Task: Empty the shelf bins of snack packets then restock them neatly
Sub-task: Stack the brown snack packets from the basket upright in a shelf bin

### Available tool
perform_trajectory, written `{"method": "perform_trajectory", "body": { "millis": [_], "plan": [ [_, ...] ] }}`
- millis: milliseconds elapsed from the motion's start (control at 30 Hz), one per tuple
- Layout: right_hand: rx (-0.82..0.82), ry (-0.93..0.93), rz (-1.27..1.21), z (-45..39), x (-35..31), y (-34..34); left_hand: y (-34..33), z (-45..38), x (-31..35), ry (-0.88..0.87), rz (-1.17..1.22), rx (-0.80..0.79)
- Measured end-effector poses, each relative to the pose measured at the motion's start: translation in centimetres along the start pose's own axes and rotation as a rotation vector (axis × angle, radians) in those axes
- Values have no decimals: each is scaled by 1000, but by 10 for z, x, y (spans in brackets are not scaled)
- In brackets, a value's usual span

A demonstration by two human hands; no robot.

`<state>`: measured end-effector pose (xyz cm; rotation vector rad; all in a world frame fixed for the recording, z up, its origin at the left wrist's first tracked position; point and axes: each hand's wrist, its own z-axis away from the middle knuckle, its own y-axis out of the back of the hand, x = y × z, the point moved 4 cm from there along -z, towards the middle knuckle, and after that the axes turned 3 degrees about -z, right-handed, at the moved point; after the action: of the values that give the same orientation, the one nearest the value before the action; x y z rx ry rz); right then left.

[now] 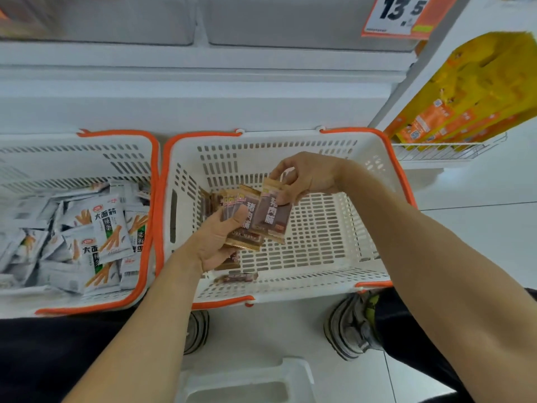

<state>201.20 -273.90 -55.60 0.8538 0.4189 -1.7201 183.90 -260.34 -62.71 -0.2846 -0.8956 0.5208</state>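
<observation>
Over a white basket with an orange rim (343, 135), my left hand (216, 239) grips a fanned stack of brown jerky packets (247, 222). My right hand (305, 177) pinches the top of one more brown packet (274, 212) at the right edge of that stack. Another brown packet (236, 277) lies on the basket floor near the front wall. To the left, a second white basket (139, 146) holds several white snack packets with orange sticks printed on them (107, 225).
White shelf bins (290, 21) sit above on the shelf, with an orange price tag (401, 13) reading 13.5. Yellow-orange bags (470, 91) stand in a wire rack at right. My shoes (351, 324) and a white plastic object (250, 382) are on the floor below.
</observation>
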Motion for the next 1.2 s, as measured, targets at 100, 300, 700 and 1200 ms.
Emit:
{"method": "perform_trajectory", "body": {
  "millis": [100,300,700,1200],
  "plan": [
    [44,1,27,-14,4,-15,0,-2,-3,17,6,26],
    [83,-108,-175,-63,50,-25,30,-6,-16,128,-127,272],
    [-165,-320,515,-130,142,-139,70,-22,-28,178,-568,475],
    [-319,-526,152,-81,170,-132,65,-17,-39,239,-540,466]
  ]
}}
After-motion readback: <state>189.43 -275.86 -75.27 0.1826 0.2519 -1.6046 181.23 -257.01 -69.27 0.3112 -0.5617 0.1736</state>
